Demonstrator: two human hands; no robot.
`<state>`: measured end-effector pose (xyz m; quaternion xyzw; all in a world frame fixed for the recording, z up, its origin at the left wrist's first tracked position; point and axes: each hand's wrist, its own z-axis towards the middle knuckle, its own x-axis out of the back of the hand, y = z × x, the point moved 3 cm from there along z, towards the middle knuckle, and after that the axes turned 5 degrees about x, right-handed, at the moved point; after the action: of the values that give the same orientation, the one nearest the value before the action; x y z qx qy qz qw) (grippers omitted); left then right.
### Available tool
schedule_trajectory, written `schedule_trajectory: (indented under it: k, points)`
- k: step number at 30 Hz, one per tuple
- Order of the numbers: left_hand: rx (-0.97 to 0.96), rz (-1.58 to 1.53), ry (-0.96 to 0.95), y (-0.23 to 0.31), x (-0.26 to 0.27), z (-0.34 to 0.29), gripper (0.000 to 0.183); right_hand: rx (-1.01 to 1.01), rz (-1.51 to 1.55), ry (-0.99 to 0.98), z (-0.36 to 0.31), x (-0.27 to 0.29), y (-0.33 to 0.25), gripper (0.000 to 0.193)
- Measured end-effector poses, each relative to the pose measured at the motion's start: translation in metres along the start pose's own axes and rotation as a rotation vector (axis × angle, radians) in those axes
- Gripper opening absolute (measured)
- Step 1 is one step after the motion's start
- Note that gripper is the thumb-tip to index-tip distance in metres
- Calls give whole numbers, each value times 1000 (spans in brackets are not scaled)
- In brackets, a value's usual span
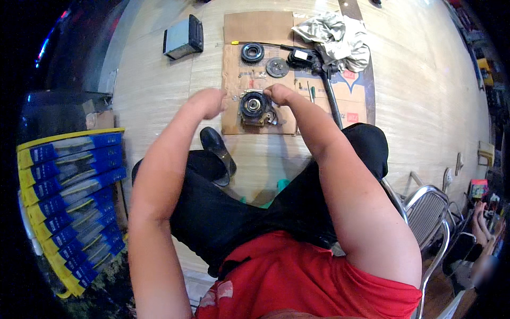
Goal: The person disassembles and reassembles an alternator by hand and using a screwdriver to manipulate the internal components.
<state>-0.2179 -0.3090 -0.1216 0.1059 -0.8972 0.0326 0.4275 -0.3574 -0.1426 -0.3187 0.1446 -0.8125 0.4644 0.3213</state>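
- My left hand (pixel 211 102) is hovering by the left edge of the cardboard sheet (pixel 255 24), fingers curling (I can't tell whether they're pinching anything)
- My right hand (pixel 279 94), apart from the left, is reaching the far right side of the round machine part (pixel 255 105); I can't tell whether it's gripping
- That part is sitting at the sheet's near edge, toward the left corner
- A black ring (pixel 252 52) is lying nearer the far edge

Light falls brightly on the pale floor (pixel 425 106); the fisheye corners are black, straight edges bend, small details look soft.
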Motion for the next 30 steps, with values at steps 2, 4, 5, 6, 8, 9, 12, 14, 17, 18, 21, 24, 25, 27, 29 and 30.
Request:
schedule_trajectory:
  k: [2, 4, 5, 6, 8, 9, 12, 14, 17, 18, 21, 24, 25, 27, 29, 30]
  points:
    - [69, 39, -131, -8, -36, 6, 46, -27, 65, -2, -2, -2, -5, 35]
    - [102, -56, -100, -8, -72, 30, 49, 103, -19, 95, 4, -4, 11, 36]
    - [132, -177, -33, -10, -97, 39, 49, 171, -63, 134, 9, -6, 13, 36]
    - [203, -351, 15, -11, -131, 39, 52, 136, -34, 89, 10, -13, 1, 36]
    - [303, -564, 81, 9, -183, 32, 58, 49, 12, 13, 8, -20, -17, 37]
    - [294, -579, 109, 33, -179, 39, 63, 126, -70, 122, 12, -16, 6, 37]
    - [289, -426, 37, 66, -173, 40, 69, 147, 61, 233, 9, -13, 35, 34]
    - [412, -535, 89, 57, -179, 37, 64, -37, 192, 88, -4, -16, 12, 36]
    - [451, -599, 209, 56, -162, 38, 57, -215, 361, -3, -21, 0, -6, 35]
    - [433, -594, 192, 54, -159, 41, 56, -254, 417, -19, -21, 2, -5, 34]
    - [451, -580, 178, 58, -156, 49, 46, -182, 478, 51, -18, 0, 4, 32]
    - [480, -512, 166, 68, -142, 52, 37, 21, 278, 199, -11, 2, 18, 31]
    - [483, -479, 160, 73, -136, 54, 35, 4, 243, 215, -12, 4, 27, 30]
    - [512, -472, 160, 62, -148, 51, 33, 1, 176, 206, -17, 7, 13, 30]
    - [525, -457, 148, 54, -155, 52, 33, -113, 295, 97, -23, 8, 8, 30]
    - [526, -447, 134, 51, -157, 54, 35, -171, 355, 47, -25, 7, 6, 30]
